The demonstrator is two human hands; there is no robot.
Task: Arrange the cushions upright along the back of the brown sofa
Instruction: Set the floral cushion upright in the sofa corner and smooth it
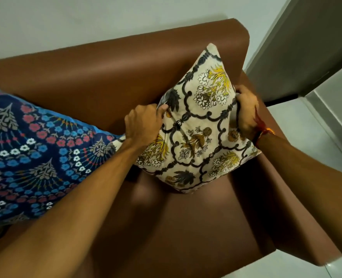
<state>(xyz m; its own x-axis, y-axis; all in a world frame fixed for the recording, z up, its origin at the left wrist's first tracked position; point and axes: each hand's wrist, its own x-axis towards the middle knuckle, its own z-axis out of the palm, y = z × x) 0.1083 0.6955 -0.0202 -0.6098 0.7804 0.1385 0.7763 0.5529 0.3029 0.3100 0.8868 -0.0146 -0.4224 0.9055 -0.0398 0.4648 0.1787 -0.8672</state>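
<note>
Cream floral cushion (194, 125) tipped on one corner at the right end of the brown sofa (105, 77), top leaning on the backrest. Left hand (144, 123) and right hand (246, 111) pinching opposite edges, grip tight on fabric, likely to square it upright. Blue patterned cushion (31, 149) slumped left, awaiting attention.

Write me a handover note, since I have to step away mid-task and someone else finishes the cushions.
Left hand grips the left edge of the cream floral cushion; right hand grips its right edge.
The cushion stands on one corner on the brown sofa seat, at the armrest end, leaning toward the backrest.
The blue patterned cushion lies slanted at the left, not upright.
Left: square the cream cushion against the back, then stand up the blue one.
</note>
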